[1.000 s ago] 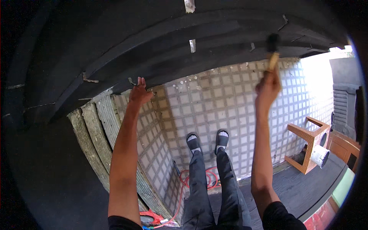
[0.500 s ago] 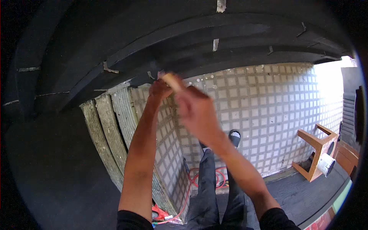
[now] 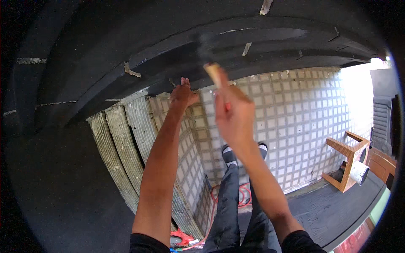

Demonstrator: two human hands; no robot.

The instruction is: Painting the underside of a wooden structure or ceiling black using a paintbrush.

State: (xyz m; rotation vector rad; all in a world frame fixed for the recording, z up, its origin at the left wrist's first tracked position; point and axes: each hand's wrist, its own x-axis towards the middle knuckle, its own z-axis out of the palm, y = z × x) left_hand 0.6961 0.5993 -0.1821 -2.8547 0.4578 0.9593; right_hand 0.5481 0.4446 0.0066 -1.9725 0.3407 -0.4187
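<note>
My right hand [image 3: 236, 111] is closed round what looks like a paintbrush [image 3: 214, 72], smeared by motion. It is pale yellow with a dark tip, and a bit of red shows at my palm. The tip points up toward the black-coated surface [image 3: 168, 59], and I cannot tell whether it touches. My left hand [image 3: 182, 95] reaches to the lower edge of that surface, with two fingers stretched upward and the thumb out to the side. Nothing shows in it. Pale strips and grey patches mark the black coating.
Stacked grey corrugated sheets [image 3: 122, 143] lean by my left arm. Below is a tiled floor [image 3: 291, 114], with a red hose [image 3: 216, 202] near my legs. On the right a brown patterned stool [image 3: 352, 158] lies tipped, with a white bucket [image 3: 359, 172] beside it.
My right hand has moved up and right with the brush, away from my left hand. The left hand has shifted slightly right, its fingers now visibly stretched. The view has shifted a little.
</note>
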